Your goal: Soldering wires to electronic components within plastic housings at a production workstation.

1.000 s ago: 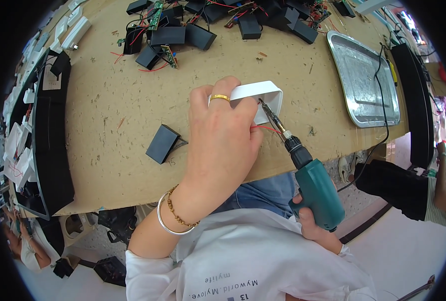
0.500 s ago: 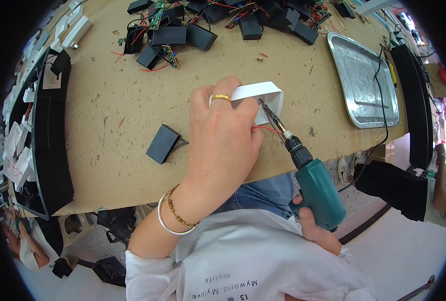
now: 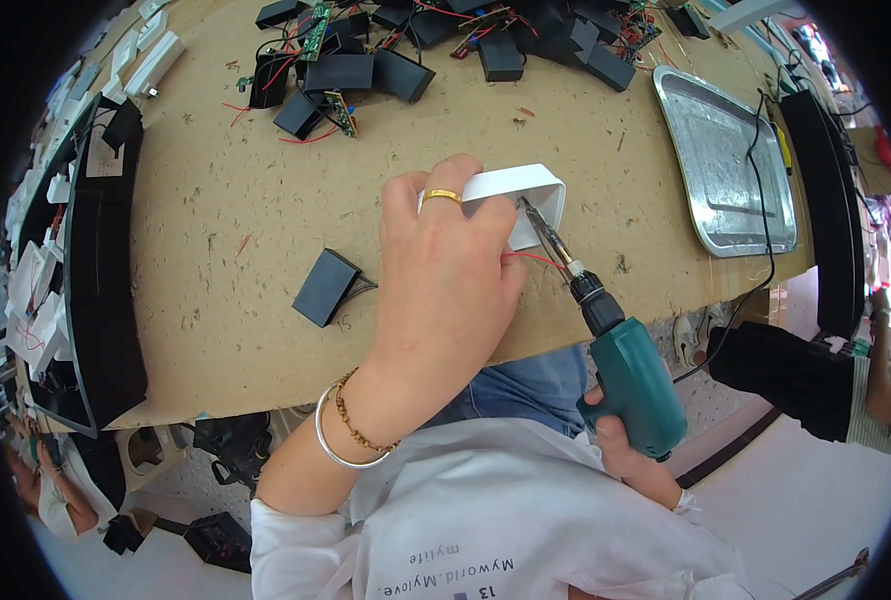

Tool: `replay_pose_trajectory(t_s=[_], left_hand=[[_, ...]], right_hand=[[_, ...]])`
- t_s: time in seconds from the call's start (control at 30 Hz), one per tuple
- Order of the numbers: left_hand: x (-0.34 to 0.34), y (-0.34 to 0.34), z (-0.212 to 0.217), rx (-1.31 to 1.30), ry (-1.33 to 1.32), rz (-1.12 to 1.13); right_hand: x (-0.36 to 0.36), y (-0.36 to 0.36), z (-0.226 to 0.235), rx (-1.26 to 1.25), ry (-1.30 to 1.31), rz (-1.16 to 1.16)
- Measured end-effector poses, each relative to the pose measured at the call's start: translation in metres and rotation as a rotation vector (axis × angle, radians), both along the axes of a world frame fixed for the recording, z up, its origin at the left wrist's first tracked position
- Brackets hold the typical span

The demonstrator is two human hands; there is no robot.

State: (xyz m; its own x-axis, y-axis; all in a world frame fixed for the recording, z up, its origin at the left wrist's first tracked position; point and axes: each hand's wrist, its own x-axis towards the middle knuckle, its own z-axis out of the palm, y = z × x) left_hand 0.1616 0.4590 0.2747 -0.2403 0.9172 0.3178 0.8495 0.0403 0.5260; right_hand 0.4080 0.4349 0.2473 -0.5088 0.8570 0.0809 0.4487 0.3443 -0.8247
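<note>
My left hand [image 3: 445,255] is closed over a white plastic housing [image 3: 510,180] and steadies it on the table. The housing's open side faces right, and a thin red wire [image 3: 535,257] runs out beside my thumb. In my right hand [image 3: 620,450] is a green soldering gun [image 3: 637,385], held by its handle near the table's front edge. Its metal tip reaches into the open housing; the exact contact point is too small to make out. Left of my left hand lies a black rectangular box [image 3: 326,287] with dark leads that pass under my wrist.
Several black boxes with circuit boards and wires are heaped along the far side [image 3: 375,72]. A metal tray [image 3: 735,170] lies at the right, the tool's black cord crossing it. At the left stands a black bin [image 3: 110,270] of white parts. Other people sit at both sides.
The soldering gun's body has shifted very slightly left, its tip still inside the housing. My left hand and the housing stay where they were.
</note>
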Motion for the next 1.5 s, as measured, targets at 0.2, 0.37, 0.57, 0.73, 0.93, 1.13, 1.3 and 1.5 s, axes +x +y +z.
replay_pose_trajectory(t_s=[0.2, 0.37, 0.57, 0.73, 0.93, 1.13, 1.3, 1.5], left_hand=[[0.0, -0.003, -0.002, -0.008, 0.013, 0.009], [-0.001, -0.003, 0.004, 0.085, 0.087, 0.052], [-0.011, -0.017, -0.001, 0.218, 0.157, -0.095], [-0.008, -0.011, -0.005, 0.212, 0.235, -0.175], [-0.01, -0.009, 0.001, 0.275, 0.066, -0.106], [-0.006, 0.002, -0.011, 0.286, -0.155, -0.033], [-0.004, 0.002, -0.016, 0.24, -0.116, -0.006], [-0.004, 0.004, -0.016, 0.24, -0.113, -0.023]], right_hand=[[0.01, -0.007, -0.002, 0.005, 0.145, -0.01], [0.021, -0.014, -0.003, -0.074, 0.304, -0.094], [0.018, -0.009, -0.001, -0.004, 0.248, -0.092], [0.023, -0.006, 0.001, 0.022, 0.193, -0.05], [0.021, -0.008, 0.003, 0.008, 0.212, -0.086], [0.017, -0.015, -0.004, -0.007, 0.288, -0.105], [0.001, 0.001, 0.0, 0.218, 0.144, 0.085], [-0.012, 0.005, 0.002, 0.238, 0.138, 0.063]])
